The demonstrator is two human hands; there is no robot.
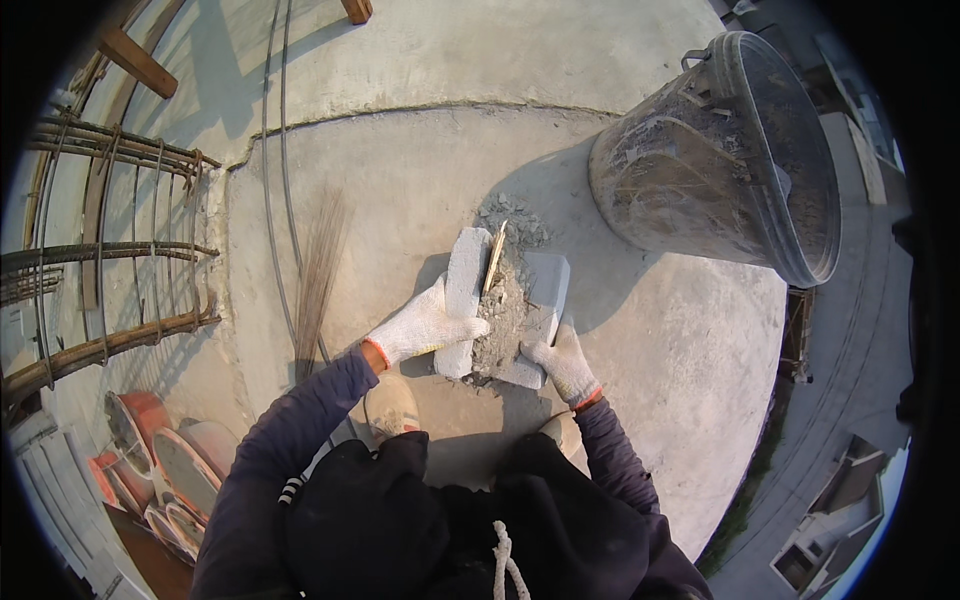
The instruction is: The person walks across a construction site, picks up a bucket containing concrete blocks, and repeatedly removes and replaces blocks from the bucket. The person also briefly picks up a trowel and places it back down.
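Note:
My left hand [425, 325], in a white knit glove with an orange cuff, grips the side of a long pale grey block [468, 270], its thumb lying across the face. Opposite it, my right hand [565, 368], gloved the same way, holds the outer edge of a second pale grey block [547, 285]. Between the two blocks is a heap of crumbled grey rubble [505, 325]. A split strip of wood [495, 258] sticks up out of it. The fingers of both hands are partly hidden by the blocks.
A large mortar-crusted bucket [680, 165] stands at the far right beside loose debris [515, 220]. Thin wires [322, 270] and a dark cable [268, 180] lie to the left. Rebar cages [110, 250] and stacked red-rimmed buckets [190, 460] line the left edge. The slab ends at right.

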